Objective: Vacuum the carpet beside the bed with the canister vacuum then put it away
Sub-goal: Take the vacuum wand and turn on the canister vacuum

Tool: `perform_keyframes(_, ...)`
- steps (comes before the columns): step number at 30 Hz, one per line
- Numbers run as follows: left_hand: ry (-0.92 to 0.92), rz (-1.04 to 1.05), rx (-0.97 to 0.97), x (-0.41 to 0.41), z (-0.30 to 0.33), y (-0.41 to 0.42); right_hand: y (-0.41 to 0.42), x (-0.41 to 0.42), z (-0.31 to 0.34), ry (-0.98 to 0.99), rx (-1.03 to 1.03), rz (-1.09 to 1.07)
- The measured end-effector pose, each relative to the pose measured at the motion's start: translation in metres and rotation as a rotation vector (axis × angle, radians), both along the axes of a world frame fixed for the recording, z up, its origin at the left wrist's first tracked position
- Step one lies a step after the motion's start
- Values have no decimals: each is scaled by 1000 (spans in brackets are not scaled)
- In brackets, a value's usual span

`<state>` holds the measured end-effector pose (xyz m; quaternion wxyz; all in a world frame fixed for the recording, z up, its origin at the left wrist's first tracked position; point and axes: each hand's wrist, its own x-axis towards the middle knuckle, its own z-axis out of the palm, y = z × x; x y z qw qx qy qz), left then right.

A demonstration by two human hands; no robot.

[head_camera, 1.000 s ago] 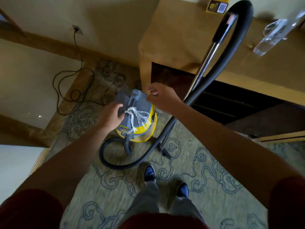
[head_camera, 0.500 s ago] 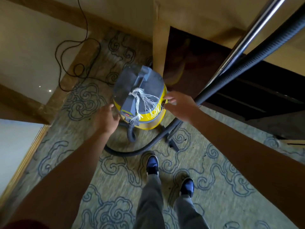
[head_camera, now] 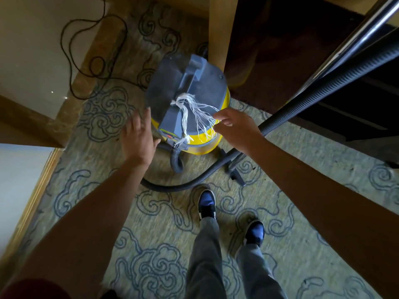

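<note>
While beside vacuum (head_camera: 190,100), open hands (head_camera: 138,137).

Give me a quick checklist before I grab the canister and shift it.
1. Left hand free: ok, fingers spread beside the canister vacuum, holding nothing.
2. Right hand free: ok, loosely curled by the frayed white string; whether it touches the strands, cannot tell.
3. Handle reachable: ok, the grey handle on the lid shows uncovered, string tied round it.
4. Hose clear of feet: not ok, it loops on the carpet just ahead of the left shoe.
5. Power cord unplugged: cannot tell, it lies coiled on the floor, plug out of view.
</note>
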<state>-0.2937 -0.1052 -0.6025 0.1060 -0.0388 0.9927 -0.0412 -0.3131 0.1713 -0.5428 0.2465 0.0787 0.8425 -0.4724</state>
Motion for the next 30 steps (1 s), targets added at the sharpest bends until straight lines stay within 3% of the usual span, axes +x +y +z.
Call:
perform_keyframes(4, -44, -198, -23, -16, -15, 5, 6, 3, -18, -29, -23, -69)
perform_keyframes(7, -102, -199, -52, -21, -28, 10, 7, -1, -28, -67, -64, -125)
perform_keyframes(11, -45, -201, -29, -29, -44, 7, 11, -5, -35, -66, -111, -217)
perform_keyframes(23, 72, -413, 86, -39, -73, -25, -2, -3, -53, -32, -113, -192)
perform_keyframes(30, 86, -340, 140, -35, -82, -21, -14, -8, -59, -71, -122, -194)
